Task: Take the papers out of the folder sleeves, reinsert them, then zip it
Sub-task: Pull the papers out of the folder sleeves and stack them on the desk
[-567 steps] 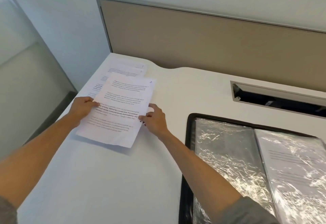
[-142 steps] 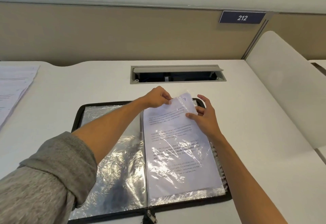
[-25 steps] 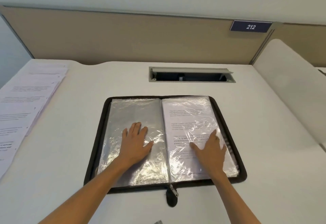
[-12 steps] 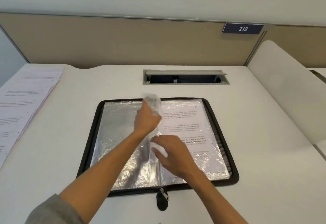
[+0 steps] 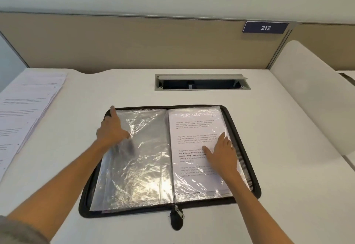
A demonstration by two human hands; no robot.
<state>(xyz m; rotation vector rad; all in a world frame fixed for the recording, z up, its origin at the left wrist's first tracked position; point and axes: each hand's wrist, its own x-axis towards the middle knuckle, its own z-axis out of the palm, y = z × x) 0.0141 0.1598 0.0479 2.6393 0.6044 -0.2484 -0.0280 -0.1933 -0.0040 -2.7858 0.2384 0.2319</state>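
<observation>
I see the white desk (image 5: 288, 195) filling the view, with a beige partition (image 5: 134, 42) along its far edge at 12 o'clock. The black zip folder (image 5: 256, 184) lies open flat at the centre of the desk, spine running from 12 to 6 o'clock. Its left page is a clear sleeve (image 5: 138, 167) that looks to hold no sheet; its right page is a sleeve holding a printed paper (image 5: 192, 128). A loose stack of papers (image 5: 25, 113) lies at 9 o'clock, well apart from the folder. A recessed cable tray (image 5: 201, 82) sits at 12 o'clock, just beyond the folder. A number plate reading 212 (image 5: 265, 27) is fixed to the partition at 1 o'clock. My left hand (image 5: 112, 128) rests on the upper left sleeve, fingers extended towards 11 o'clock, grasping nothing. My right hand (image 5: 222, 153) lies flat on the printed paper's sleeve, fingers straight, released. The zipper pull (image 5: 178, 212) lies at 6 o'clock on the folder's near edge.
</observation>
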